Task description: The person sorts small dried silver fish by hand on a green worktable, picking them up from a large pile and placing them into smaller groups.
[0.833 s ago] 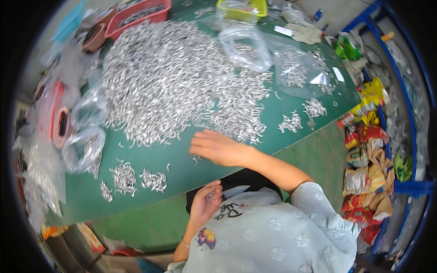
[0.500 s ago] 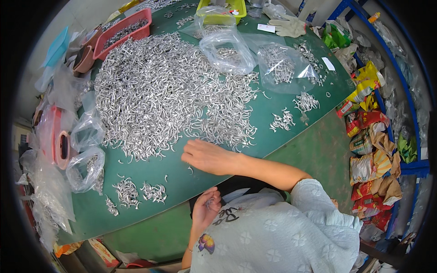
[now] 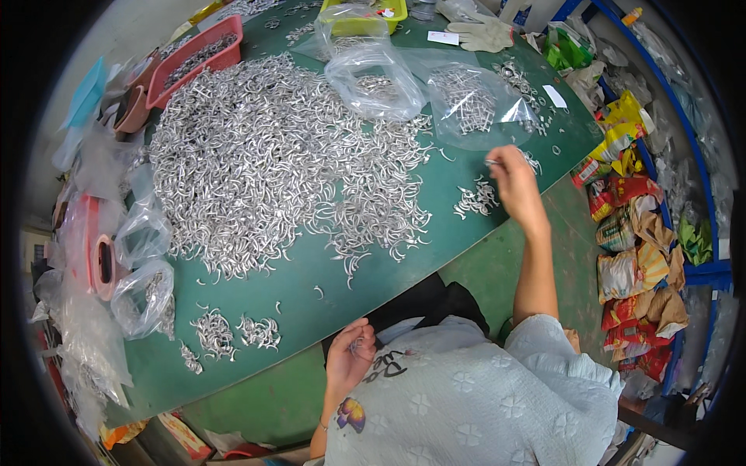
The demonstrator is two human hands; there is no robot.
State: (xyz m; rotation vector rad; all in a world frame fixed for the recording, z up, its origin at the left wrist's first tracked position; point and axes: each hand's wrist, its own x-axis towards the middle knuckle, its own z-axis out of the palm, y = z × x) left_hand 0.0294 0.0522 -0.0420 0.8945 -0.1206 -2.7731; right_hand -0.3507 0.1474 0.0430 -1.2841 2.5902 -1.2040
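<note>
Grip: right hand (image 3: 516, 180) narrow, pinching a silver piece (image 3: 491, 162) above the tabletop (image 3: 435, 225), right side | left hand (image 3: 349, 360) curled around uncounted curved pieces (image 3: 357, 345), seemingly to prevent spilling | one heap (image 3: 241, 167), centre-left; five small piles (image 3: 214, 334) along near edge, three left, two right, presumably separated against mixing | one yellow bin (image 3: 399, 11), far edge

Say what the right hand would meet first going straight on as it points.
Likely the clear plastic bag of metal pieces beyond the right hand, though the hand's height is unclear.
</note>
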